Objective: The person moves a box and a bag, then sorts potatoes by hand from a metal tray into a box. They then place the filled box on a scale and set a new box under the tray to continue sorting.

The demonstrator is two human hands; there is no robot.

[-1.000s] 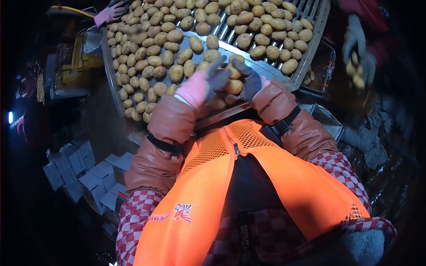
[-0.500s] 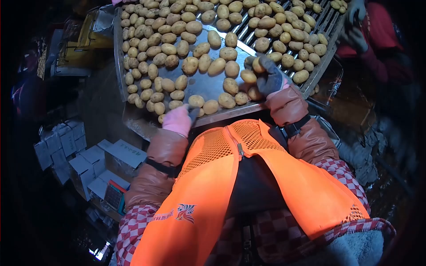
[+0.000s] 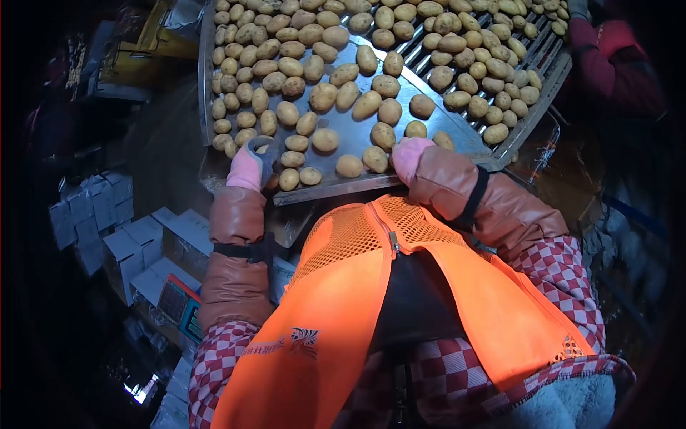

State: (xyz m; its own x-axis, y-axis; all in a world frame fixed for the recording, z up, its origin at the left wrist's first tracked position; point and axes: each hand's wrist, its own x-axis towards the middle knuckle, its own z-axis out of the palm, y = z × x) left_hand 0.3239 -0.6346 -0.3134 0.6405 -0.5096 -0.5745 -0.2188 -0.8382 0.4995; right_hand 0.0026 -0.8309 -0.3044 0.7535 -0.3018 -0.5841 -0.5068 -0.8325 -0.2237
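Observation:
Many potatoes (image 3: pixel 324 96) lie on a metal tray (image 3: pixel 329 187) and on the slatted rack beside it. My left hand (image 3: pixel 251 166), in a pink and grey glove, is at the tray's lower left corner. Its fingers curl round a potato (image 3: pixel 263 149) that shows only in part. My right hand (image 3: pixel 410 159), gloved in pink, rests at the tray's near edge, beside a pale potato (image 3: pixel 375 159). The back of that glove faces me, and its fingers are hidden beneath it.
White boxes (image 3: pixel 139 243) stand at the lower left, with a teal and red device (image 3: pixel 179 307) near them. Yellow crates (image 3: pixel 146 57) are at the upper left. Another person's red sleeve (image 3: pixel 607 64) shows at the upper right, beside the rack (image 3: pixel 554 75).
My left hand has moved left to the tray's corner. My right hand has come down and left to the near edge, away from the potatoes it was handling. The view has shifted slightly.

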